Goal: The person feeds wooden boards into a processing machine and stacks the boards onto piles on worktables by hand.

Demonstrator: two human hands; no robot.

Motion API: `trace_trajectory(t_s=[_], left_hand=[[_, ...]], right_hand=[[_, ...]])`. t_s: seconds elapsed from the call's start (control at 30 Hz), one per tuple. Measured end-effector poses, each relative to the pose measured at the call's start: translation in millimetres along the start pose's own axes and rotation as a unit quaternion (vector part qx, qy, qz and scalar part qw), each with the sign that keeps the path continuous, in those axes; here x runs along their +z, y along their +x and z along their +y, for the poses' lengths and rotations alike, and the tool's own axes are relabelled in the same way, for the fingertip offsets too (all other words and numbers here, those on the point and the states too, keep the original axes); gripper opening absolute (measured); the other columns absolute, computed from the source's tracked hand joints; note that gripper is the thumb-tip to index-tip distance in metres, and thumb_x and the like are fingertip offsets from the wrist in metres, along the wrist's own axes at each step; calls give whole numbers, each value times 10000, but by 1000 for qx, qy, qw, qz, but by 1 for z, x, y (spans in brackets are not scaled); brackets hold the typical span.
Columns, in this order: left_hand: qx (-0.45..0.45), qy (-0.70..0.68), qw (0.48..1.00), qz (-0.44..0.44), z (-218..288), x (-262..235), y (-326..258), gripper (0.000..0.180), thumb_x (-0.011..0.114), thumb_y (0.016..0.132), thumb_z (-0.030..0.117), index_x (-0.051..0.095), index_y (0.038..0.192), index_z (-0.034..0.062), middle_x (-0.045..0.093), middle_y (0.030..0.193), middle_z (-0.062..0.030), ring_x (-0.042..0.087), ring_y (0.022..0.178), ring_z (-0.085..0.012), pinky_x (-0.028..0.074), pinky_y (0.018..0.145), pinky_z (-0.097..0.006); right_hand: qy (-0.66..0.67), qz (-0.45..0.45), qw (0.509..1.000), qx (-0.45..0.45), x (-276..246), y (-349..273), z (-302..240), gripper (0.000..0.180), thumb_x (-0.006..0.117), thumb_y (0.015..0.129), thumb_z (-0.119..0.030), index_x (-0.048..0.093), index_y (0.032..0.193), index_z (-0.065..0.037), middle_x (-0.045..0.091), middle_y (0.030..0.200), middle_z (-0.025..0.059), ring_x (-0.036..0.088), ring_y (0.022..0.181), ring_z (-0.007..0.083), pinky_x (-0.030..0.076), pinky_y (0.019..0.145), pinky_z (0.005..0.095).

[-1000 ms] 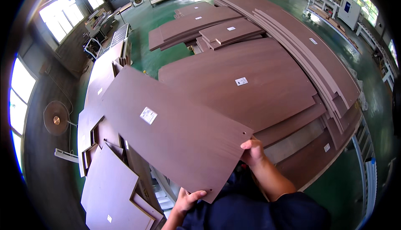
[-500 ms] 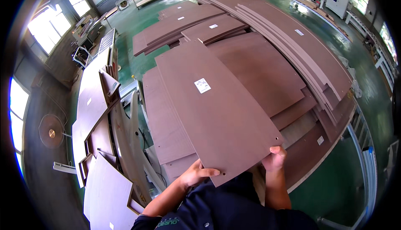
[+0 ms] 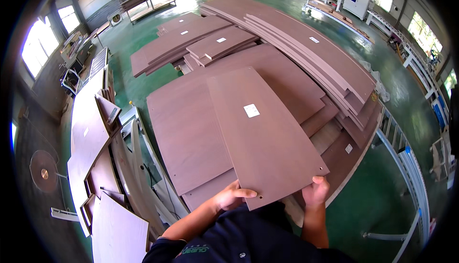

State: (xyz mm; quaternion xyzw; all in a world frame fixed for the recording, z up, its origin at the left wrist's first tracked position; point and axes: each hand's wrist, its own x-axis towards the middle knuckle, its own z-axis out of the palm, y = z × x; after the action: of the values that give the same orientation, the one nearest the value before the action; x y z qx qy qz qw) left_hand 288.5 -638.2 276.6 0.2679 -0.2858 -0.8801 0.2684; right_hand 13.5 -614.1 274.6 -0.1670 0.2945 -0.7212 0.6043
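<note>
Between my two hands is a long brown board (image 3: 270, 148) with a white label (image 3: 251, 111) and small holes at its near corners. My left hand (image 3: 234, 196) grips the near left corner, thumb lying on top beside a hole and the other fingers hidden beneath. At the near right corner, my right hand (image 3: 316, 191) holds the edge, its fingers mostly under the board. The held board slants away from me above a wide brown panel (image 3: 191, 129). Whether its far end touches that panel, I cannot tell.
Long brown boards (image 3: 306, 48) are stacked at the right, with shorter labelled panels (image 3: 181, 40) at the far left. Pale panels (image 3: 119, 229) lean along the left beside a metal frame (image 3: 138, 138). A roller conveyor (image 3: 406, 162) stands at the right on green floor.
My view has turned rightward, so the surroundings sit further left. The held board has come nearer and lower against the stack, uncovering more panels beyond its far end. Both hands keep their grip.
</note>
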Motion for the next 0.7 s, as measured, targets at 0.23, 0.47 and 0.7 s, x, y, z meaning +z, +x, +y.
trace_trajectory(t_s=[0.23, 0.47, 0.7], left_hand=[[53, 9, 998, -18, -1, -7, -11, 716, 682, 735, 132, 360, 1355, -27, 519, 1232, -147, 494, 1144, -253, 390, 995, -392], [111, -76, 991, 6, 3, -28, -36, 636, 617, 741, 129, 403, 1320, -23, 533, 1216, -164, 534, 1107, -265, 429, 966, -407], [136, -130, 980, 61, -11, -46, -63, 553, 556, 790, 215, 453, 1280, -18, 567, 1177, -155, 560, 1077, -259, 463, 919, -414]], right_hand=[[-14, -56, 998, 16, -11, -19, 12, 621, 560, 710, -176, 448, 1300, -19, 527, 1257, 115, 491, 1188, 293, 402, 992, 432], [49, -100, 982, 152, -2, -20, -10, 676, 517, 876, -433, 391, 1357, 24, 493, 1324, 152, 466, 1213, 319, 357, 1016, 467], [5, -96, 965, 243, 6, 7, 25, 538, 518, 895, -382, 511, 1230, 40, 575, 1214, 152, 532, 1135, 292, 398, 979, 421]])
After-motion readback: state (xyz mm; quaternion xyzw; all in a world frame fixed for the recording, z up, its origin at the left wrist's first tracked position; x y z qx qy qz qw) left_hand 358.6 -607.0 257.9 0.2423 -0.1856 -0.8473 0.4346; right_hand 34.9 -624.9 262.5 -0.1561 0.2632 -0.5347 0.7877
